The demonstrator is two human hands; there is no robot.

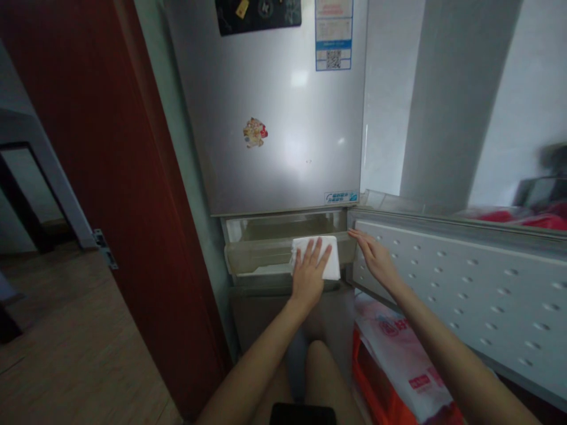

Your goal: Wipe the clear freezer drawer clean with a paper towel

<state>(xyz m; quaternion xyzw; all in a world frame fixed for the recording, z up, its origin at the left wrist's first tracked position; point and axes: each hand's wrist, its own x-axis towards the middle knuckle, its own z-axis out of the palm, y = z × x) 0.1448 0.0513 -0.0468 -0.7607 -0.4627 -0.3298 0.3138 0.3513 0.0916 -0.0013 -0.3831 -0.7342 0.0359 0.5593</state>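
Note:
My left hand [309,274] lies with spread fingers over a folded white cloth [331,267], holding it flat against the front of a clear freezer drawer [257,256]. Whether the thumb grips the cloth's edge is hard to see. The drawer is pulled partly out under the closed upper door [283,118] of a silver fridge. My right hand [371,251] has its fingers stretched out, with the tips at the drawer's right end, close to the inner edge of the open lower door [460,283]. Nothing shows in that hand.
The lower door swings out to the right, above an orange-red crate [376,378] with a white plastic bag [403,348] on it. A dark red wooden door [133,195] stands close on the left. My knees [325,366] are near the fridge's lower part.

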